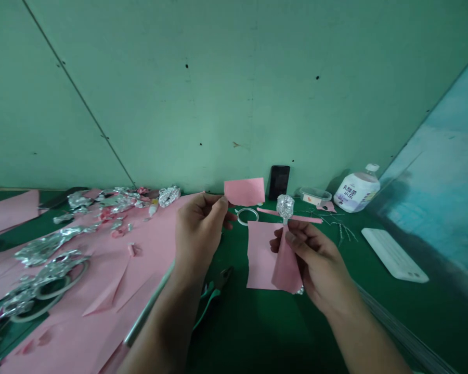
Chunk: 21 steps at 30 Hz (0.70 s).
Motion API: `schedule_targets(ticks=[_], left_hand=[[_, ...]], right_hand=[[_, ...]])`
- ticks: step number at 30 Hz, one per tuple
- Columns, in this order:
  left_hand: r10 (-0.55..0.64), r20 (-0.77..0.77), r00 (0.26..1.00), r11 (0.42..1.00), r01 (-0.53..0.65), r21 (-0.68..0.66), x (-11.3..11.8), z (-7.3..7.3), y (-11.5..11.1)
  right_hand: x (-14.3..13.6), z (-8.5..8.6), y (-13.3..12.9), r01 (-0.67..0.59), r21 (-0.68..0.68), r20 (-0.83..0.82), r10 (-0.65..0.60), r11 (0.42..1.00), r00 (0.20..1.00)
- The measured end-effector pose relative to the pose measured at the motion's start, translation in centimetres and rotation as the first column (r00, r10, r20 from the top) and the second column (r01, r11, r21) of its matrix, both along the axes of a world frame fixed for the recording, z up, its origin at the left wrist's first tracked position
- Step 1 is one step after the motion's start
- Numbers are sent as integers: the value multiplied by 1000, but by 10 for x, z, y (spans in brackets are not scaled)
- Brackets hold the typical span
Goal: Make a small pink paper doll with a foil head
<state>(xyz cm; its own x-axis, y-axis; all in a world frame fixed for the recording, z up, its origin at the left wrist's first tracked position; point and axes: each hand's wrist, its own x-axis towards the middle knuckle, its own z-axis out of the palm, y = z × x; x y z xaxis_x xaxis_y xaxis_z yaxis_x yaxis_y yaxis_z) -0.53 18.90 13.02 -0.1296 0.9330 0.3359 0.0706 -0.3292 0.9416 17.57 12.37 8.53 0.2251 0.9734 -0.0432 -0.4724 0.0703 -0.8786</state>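
Note:
My left hand (200, 228) is closed in a pinch at the lower left corner of a small pink paper rectangle (244, 191). My right hand (315, 254) grips a pink paper cone (286, 267), fingers wrapped round its upper part. A crumpled foil ball (285, 206) tops the cone, and a bit of foil shows at its lower edge. Behind the cone lies a larger pink paper sheet (259, 254) on the green table. A roll of tape (247, 216) and a thin pink paper strip (310, 219) are just beyond the hands.
Green-handled pliers (214, 296) lie beside my left forearm. Pink sheets (140, 259) with foil scraps (58, 241) cover the left side. A dark phone (279, 182) leans on the wall. A plastic tub (315, 197), white bottle (358, 189) and white slab-like object (393, 255) are at right.

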Motion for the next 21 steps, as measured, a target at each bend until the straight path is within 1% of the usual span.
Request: schedule_targets(ticks=[2,5,7,9,10,11,12,13,15,17,18,19,21], left_hand=[[-30,49,998,999,31,-22,5,-2,0],[-68,95,993,996,73,-59,7,-3,1],[-112,102,988,989,121,-86,6,-2,2],[-214,98,972,963,226,-143,3,1,4],[-288,93,953,935,300,-186,1,3,5],[-370,90,925,894,381,-235,0,4,5],[-453,91,887,842,459,-285,-1,5,5],[-528,97,844,782,527,-332,-2,6,6],[-638,113,761,669,622,-407,-3,8,6],[-708,103,698,584,662,-471,-2,7,6],[-737,86,670,552,671,-496,-2,7,6],[-763,66,643,527,677,-514,-2,6,6],[-800,27,600,496,686,-533,-2,5,7]], right_hand=[[-2,-1,0,-4,-15,8,4,1000,1000],[0,-5,3,13,-5,67,-13,1000,998],[5,-9,7,75,14,125,-76,997,989],[11,-11,11,173,33,159,-176,984,972],[14,-11,13,208,39,154,-212,977,965],[17,-10,14,225,40,132,-228,974,965],[20,-9,15,217,38,101,-220,975,970],[22,-8,14,186,37,70,-189,982,980],[26,-4,12,82,45,28,-84,996,996],[26,-1,9,-37,46,4,37,998,999],[26,0,7,-88,35,-4,88,995,996],[24,0,6,-132,19,-11,132,991,991],[20,1,3,-202,-15,-13,202,979,979]])
